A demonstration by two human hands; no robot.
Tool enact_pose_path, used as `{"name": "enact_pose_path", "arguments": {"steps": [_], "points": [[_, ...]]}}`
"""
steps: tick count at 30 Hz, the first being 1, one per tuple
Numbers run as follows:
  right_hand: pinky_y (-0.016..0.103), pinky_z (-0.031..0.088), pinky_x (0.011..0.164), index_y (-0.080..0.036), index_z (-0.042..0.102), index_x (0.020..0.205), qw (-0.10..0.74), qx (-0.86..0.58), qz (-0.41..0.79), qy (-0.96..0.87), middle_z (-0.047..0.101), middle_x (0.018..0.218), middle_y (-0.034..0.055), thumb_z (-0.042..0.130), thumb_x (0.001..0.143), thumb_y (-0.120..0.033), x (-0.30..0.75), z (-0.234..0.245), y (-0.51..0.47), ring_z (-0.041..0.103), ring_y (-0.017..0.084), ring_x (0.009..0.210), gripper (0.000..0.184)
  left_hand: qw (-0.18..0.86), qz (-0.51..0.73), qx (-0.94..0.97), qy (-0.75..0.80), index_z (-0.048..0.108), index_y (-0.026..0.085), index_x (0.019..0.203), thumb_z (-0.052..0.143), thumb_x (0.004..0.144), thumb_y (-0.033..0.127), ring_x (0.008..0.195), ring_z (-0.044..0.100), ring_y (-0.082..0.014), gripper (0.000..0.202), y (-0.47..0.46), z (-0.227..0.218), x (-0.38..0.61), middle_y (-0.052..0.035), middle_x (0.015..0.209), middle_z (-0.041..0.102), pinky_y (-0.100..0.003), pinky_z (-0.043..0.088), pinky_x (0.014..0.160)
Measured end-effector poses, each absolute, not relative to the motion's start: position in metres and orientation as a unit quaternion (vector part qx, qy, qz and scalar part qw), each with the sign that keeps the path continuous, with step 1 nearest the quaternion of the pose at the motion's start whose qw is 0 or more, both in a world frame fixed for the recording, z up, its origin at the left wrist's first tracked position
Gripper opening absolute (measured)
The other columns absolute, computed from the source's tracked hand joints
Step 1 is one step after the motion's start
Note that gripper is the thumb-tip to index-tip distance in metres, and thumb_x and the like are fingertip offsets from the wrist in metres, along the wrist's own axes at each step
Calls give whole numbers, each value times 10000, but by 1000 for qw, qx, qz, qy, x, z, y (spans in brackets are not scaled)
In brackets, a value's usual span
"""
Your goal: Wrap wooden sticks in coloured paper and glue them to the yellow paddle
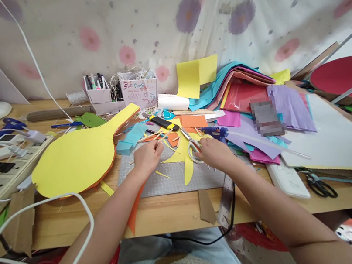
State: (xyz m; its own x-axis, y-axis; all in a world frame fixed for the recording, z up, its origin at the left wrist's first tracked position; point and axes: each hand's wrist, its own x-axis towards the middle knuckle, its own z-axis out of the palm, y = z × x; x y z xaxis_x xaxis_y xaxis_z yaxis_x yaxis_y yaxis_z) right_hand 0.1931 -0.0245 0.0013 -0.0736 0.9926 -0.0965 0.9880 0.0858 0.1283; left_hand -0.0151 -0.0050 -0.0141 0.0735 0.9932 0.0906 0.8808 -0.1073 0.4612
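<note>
My left hand [147, 156] is closed in a pinch on a thin wooden stick [158, 137] above the grey cutting mat [176, 180]. My right hand [214, 152] grips white-handled scissors [192, 144], whose blades point up and left toward the stick. Yellow paper scraps [185, 159] lie on the mat between my hands. A large yellow paddle-shaped card [79, 157] with an orange backing lies to the left of my left hand.
A blue glue gun [214, 131] and a heap of coloured paper [245, 90] lie to the right. Pen boxes [138, 89] stand at the back. A power strip with cables [8, 161] is on the left. A steel ruler [227, 199], a white remote [287, 179] and black scissors [319, 185] lie near the front edge.
</note>
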Motion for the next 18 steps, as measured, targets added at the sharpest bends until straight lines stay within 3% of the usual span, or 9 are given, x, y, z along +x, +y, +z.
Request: {"name": "enact_pose_path", "arguments": {"steps": [4,7,12,15,18], "points": [[321,400,762,-26,524,1010,84,695,16,714,603,971,231,417,837,-406,192,-15,-21,574,285,948,431,128,205,726,643,576,206,686,288,847,418,601,510,-163,392,-9,-17,-15,-32,663,617,-270,193,510],[307,392,689,-88,551,913,39,709,-54,702,623,915,182,383,837,-402,198,-13,-15,588,259,863,364,122,214,731,636,575,200,695,275,855,425,607,513,-159,408,-9,-18,-18,-35,659,611,-270,194,515],[250,357,571,-182,501,814,-173,650,-272,688,567,735,25,502,734,-446,217,-13,-13,532,162,685,276,119,241,721,638,552,199,698,266,863,423,616,509,-151,399,-6,-17,-23,-31,677,602,-260,215,525],[234,358,560,-201,409,848,-310,580,-347,668,468,691,-35,579,657,-459,215,-15,-16,468,120,625,363,129,266,712,636,518,195,673,269,867,410,615,499,-138,382,-7,-12,-24,-21,674,591,-255,220,527],[243,365,588,-212,370,882,-315,567,-315,693,423,717,-49,643,597,-441,202,-12,-22,431,115,643,456,133,286,707,633,482,191,645,262,870,409,598,485,-128,383,-10,-9,-25,-14,653,573,-252,223,521]]}}
